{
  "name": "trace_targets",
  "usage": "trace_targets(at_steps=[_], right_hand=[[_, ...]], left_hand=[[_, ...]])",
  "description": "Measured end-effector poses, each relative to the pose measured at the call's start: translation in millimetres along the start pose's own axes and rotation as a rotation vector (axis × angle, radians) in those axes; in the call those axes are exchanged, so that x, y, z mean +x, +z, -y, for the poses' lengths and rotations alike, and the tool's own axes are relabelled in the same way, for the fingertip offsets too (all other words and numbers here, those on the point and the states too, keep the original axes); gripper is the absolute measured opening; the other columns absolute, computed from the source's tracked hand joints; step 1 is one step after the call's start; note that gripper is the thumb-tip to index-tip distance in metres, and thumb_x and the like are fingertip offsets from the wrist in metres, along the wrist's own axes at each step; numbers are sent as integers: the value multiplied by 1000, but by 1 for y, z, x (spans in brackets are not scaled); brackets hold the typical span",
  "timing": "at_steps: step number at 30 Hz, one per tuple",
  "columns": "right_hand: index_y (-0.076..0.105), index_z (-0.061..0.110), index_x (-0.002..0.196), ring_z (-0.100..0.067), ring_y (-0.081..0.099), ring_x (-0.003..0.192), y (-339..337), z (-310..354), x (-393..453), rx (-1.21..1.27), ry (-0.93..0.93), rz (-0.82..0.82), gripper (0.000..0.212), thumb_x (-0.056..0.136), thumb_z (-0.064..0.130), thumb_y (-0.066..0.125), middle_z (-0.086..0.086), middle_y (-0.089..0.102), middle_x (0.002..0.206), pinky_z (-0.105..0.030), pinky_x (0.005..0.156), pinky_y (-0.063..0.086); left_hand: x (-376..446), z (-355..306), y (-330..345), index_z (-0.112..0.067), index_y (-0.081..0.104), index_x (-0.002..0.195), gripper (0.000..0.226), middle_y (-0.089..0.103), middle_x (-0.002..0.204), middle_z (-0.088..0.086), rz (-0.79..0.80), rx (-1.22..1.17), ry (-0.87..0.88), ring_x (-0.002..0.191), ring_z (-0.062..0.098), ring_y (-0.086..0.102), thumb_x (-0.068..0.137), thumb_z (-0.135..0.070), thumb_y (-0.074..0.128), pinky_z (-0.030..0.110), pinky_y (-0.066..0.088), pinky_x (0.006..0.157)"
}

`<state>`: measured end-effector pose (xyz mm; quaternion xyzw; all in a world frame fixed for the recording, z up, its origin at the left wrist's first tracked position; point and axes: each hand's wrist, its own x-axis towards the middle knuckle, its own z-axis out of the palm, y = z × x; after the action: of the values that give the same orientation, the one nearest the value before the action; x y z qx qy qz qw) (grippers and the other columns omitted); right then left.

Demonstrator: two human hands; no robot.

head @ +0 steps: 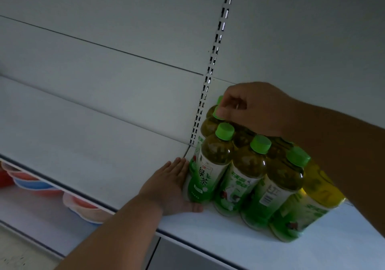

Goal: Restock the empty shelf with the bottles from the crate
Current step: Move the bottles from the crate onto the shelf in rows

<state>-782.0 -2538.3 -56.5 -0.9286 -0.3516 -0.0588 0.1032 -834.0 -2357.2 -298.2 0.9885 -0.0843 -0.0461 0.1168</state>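
Left hand (173, 186) lay flat on the white shelf (104, 155), fingers (179, 165) straight and pressed together, their tips and the palm's edge right against the front-left bottle (210, 165) of green tea. Nothing was held there; the thumb rested on the shelf just under that bottle's base.

Up top, the right hand (256, 109) came in over the group, fingers curled down narrow and pinching the green cap (217, 113) of a bottle in the row behind. Another cap peeked out just beyond those fingertips, close to the slotted upright (210, 69) on the back panel.

Below the right hand's knuckles the front row stood upright, side by side and touching: green caps, dark tea, green-and-white labels. Under the right forearm sat a yellower bottle (320, 186), partly hidden, so how it stood could not be told.

Down left of the left wrist, on a lower shelf, were stacked red, blue and pink bowls (41, 186), blurred.
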Motion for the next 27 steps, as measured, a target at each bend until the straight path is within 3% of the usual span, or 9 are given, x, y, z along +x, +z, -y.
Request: trace_targets(at_steps=[2, 4, 8, 10, 14, 17, 21, 27], right_hand=[[65, 33, 115, -5, 57, 89, 0, 7, -9, -86, -19, 220, 37, 88, 58, 63, 15, 60, 99, -25, 73, 44], [60, 32, 124, -6, 53, 89, 6, 8, -12, -178, -34, 299, 41, 89, 51, 68, 13, 58, 104, -26, 73, 42], [63, 28, 123, -9, 49, 90, 12, 10, -10, -200, -64, 232, 42, 88, 49, 71, 14, 53, 94, -22, 66, 36], [65, 25, 119, -7, 48, 83, 11, 13, -8, -194, -64, 198, 41, 87, 50, 72, 17, 48, 86, -16, 62, 31], [65, 21, 114, -1, 42, 72, 14, 18, -2, -198, -76, 175, 39, 87, 49, 72, 17, 44, 83, -17, 59, 28], [64, 22, 115, -10, 49, 85, 17, 19, -2, -193, -59, 181, 40, 87, 49, 72, 17, 44, 83, -18, 59, 28], [65, 22, 118, -13, 53, 92, 19, 17, -5, -135, -37, 164, 42, 86, 49, 73, 11, 53, 91, -19, 62, 34], [64, 25, 123, -14, 61, 99, 21, 13, -22, -16, 43, 102, 49, 84, 52, 75, 6, 64, 107, -31, 83, 50]], left_hand=[[-1, -1, -1, -19, -16, 157, 133, -18, 165, -2, 3, 3, -2, 149, 9, -19, 64, -98, 36, 28, -13, 120], [-2, -2, -2, -19, -16, 157, 133, -18, 165, -2, 5, 5, -2, 150, 9, -19, 63, -98, 35, 27, -14, 118], [-1, -1, -1, -19, -16, 157, 133, -18, 165, -2, 3, 3, -2, 149, 9, -19, 64, -98, 36, 28, -12, 120], [1, 0, 0, -21, -15, 158, 133, -18, 165, -2, 4, 9, 7, 149, 9, -19, 62, -99, 34, 30, -11, 121], [5, 4, 5, -26, -11, 159, 135, -14, 166, -3, -14, -11, 9, 150, 8, -17, 56, -103, 33, 31, -9, 122], [6, 5, 7, -28, -9, 159, 136, -11, 167, -4, -27, -30, 7, 150, 8, -15, 55, -103, 35, 31, -7, 123], [7, 7, 7, -29, -6, 160, 137, -9, 167, -5, -40, -50, 11, 151, 8, -13, 52, -105, 33, 31, -7, 123], [5, 3, 2, -28, -8, 159, 138, -11, 167, -3, -16, -20, 7, 151, 10, -14, 52, -105, 30, 30, -8, 122]])
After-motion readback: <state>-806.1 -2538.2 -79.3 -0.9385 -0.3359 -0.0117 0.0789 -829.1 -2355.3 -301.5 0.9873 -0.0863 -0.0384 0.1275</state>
